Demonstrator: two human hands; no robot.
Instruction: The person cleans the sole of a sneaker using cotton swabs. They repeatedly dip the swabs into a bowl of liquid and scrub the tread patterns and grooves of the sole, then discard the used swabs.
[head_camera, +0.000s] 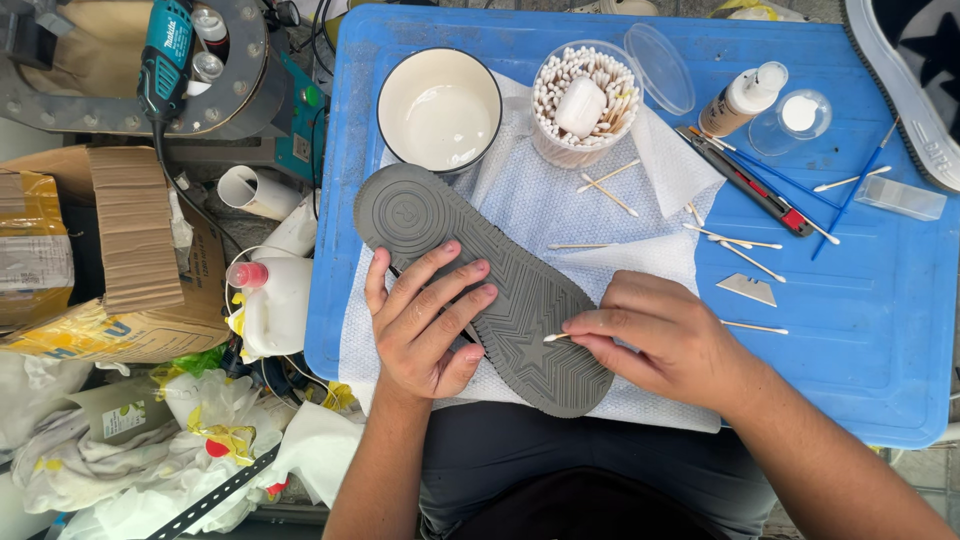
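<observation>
A shoe lies sole up on a white cloth, its grey patterned sole running from upper left to lower right. My left hand grips the shoe's side at the middle, fingers spread over the sole. My right hand pinches a cotton swab whose tip touches the sole near a star shape at the heel end.
A blue tray on my lap holds a white bowl, a tub of cotton swabs with its lid beside it, a glue bottle, a utility knife, a loose blade, and scattered swabs. Clutter, a drill and a white jug lie left.
</observation>
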